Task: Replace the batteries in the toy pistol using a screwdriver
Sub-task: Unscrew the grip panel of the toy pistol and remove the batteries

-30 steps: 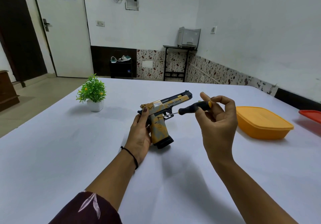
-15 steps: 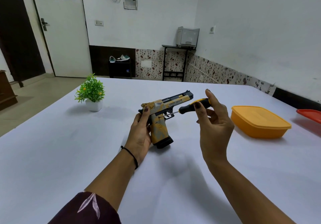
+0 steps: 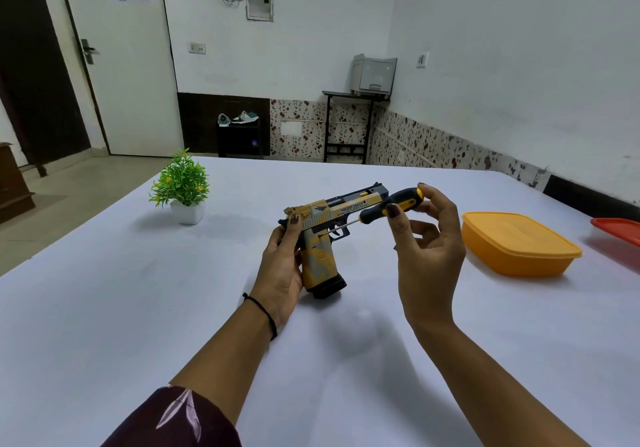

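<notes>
The one toy pistol (image 3: 341, 208) sits butt-down in the left grip (image 3: 282, 266), which is curled round its handle; the barrel points away and rightward. The right grip (image 3: 429, 249) pinches the one screwdriver (image 3: 391, 205), whose shaft slants down-left, tip on the pistol's side. One orange box (image 3: 516, 249) lies right of that grip, and bare surface (image 3: 138, 308) spreads left.

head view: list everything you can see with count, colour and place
plastic toy pistol: 1, yellow-grey-black, upright, table centre
metal-shafted screwdriver: 1, black and yellow handle, tip on pistol
lidded plastic box: 1, orange, table right
plastic item: 1, red, right edge, cut off
small potted plant: 1, green, white pot, table left
table: 1, white, foreground
printer: 1, grey, black stand by far wall
left hand: 1, grips pistol
right hand: 1, pinches screwdriver handle
</notes>
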